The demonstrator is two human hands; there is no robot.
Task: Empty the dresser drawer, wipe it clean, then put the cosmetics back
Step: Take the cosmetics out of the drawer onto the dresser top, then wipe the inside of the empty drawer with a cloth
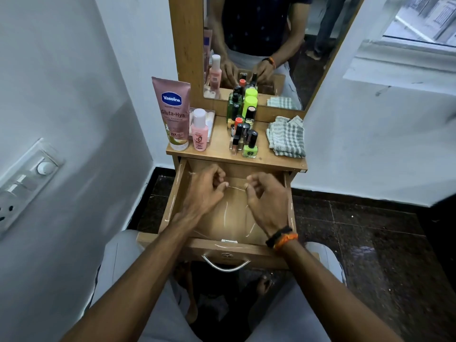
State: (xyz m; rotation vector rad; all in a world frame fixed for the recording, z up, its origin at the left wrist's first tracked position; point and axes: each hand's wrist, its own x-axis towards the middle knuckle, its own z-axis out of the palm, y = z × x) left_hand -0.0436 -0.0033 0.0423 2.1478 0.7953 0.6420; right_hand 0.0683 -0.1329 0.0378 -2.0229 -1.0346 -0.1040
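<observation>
The drawer (223, 245) stands pulled out toward the person's lap, and its floor shows no cosmetics. The bottles and tubes stand up on the counter (283, 162): a tall pink lotion tube (172, 112) at the left, a small pink bottle (199, 130) just beside it, a tight cluster of nail polish bottles (243, 130) in the middle, and a folded checked cloth (286, 137) at the right. Both hands are inside the drawer. The left hand (204, 191) and the right hand (267, 197) each have fingers curled, and between their fingertips runs something thin and pale, like a thread or the edge of a clear liner; each grip looks pinched on an end of it, though what it is cannot be made out. If it is a film or thread, it should weigh almost nothing, go limp, and slip easily, so a fingertip pinch near the ends seems the right hold. The cloth is soft and would bunch in a fist for wiping. The polish bottles are small, probably glass, and crowded enough that one could topple its neighbours, so each is best taken by the cap or body singly. The tube is light and squeezable, best held at mid-body. The back of the drawer lies under the counter's edge and is hidden, and the hands cover part of its floor.
</observation>
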